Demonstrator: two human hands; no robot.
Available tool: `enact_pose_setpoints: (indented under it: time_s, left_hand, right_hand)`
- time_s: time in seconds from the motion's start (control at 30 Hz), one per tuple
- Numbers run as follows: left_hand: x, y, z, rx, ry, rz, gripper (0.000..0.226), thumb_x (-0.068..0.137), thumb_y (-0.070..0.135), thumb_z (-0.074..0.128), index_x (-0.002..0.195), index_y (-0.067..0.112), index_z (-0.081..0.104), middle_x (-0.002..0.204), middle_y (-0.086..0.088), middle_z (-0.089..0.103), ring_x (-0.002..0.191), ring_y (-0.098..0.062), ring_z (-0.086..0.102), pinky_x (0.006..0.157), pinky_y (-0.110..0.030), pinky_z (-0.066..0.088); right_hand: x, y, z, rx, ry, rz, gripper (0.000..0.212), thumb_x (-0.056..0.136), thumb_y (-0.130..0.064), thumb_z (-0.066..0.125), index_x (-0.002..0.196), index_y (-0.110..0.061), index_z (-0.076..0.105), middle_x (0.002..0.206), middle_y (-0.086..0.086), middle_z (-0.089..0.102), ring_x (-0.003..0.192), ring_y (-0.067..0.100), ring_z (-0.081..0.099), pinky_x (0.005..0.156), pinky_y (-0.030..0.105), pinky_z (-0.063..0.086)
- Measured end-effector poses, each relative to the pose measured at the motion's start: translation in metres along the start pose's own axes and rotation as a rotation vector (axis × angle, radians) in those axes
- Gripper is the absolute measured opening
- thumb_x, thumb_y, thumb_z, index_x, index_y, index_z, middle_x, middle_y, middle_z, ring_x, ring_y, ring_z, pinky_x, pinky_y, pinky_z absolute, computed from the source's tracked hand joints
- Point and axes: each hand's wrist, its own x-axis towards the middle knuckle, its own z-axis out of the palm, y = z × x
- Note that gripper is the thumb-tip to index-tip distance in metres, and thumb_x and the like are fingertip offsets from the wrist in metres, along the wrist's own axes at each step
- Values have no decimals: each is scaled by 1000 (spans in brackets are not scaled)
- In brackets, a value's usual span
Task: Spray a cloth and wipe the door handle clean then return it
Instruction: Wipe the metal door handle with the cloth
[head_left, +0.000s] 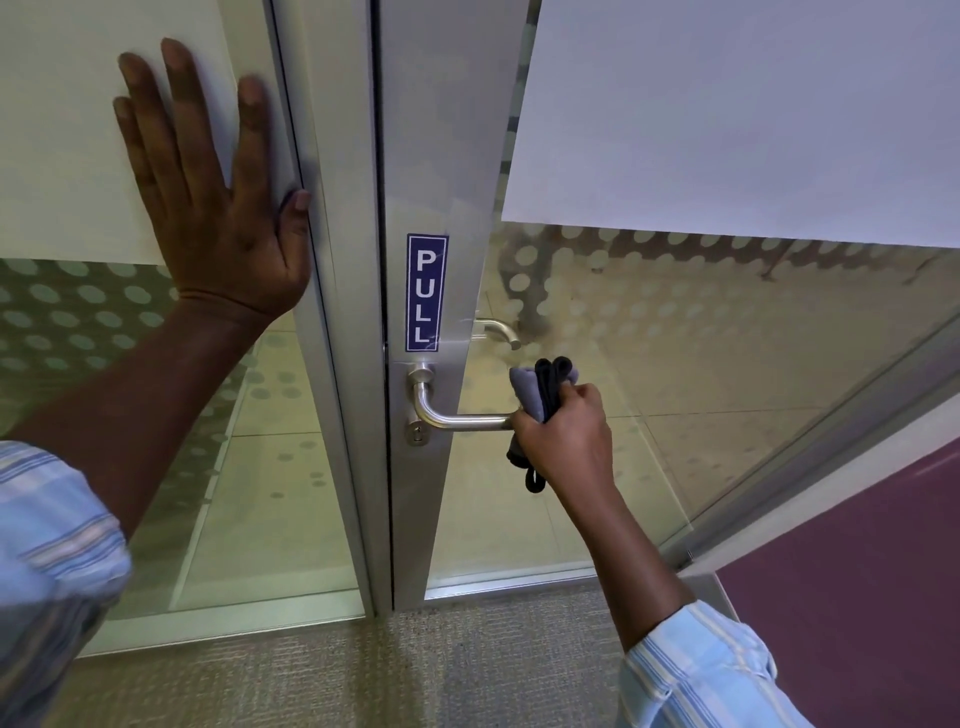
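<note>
A silver lever door handle (457, 420) juts right from the aluminium door frame (415, 156), below a blue PULL sticker (426, 292). My right hand (566, 434) is closed around the free end of the handle with a grey cloth (527, 387) and a black cord bunched in its grip. The cloth sticks out above and below my fist. My left hand (213, 182) lies flat with fingers spread on the frosted glass panel left of the frame, thumb on the frame edge. No spray bottle is in view.
The glass door (727, 338) carries a dotted frosted band and a white sheet at the top; a second handle (498, 332) shows on its far side. Beige carpet (363, 670) lies below, a purple surface (857, 597) at lower right.
</note>
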Motion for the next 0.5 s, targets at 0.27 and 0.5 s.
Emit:
enact_pose_setpoints:
  time_s: [0.27, 0.5]
  left_hand:
    - [0, -5, 8, 52, 71, 40, 56, 100, 29, 42, 147, 0, 35, 141, -47, 37, 129, -68, 33, 116, -63, 21]
    - [-1, -8, 13, 61, 99, 37, 57, 99, 30, 44, 149, 4, 33, 142, -44, 37, 131, -65, 32, 119, -57, 17]
  right_hand:
    - [-15, 3, 9, -145, 76, -215, 64, 76, -24, 64, 137, -18, 46, 125, -1, 46, 80, 26, 64, 68, 32, 53]
    - [-30, 3, 20, -168, 135, -317, 74, 74, -17, 68, 143, -9, 42, 139, 5, 46, 108, 27, 56, 74, 30, 48]
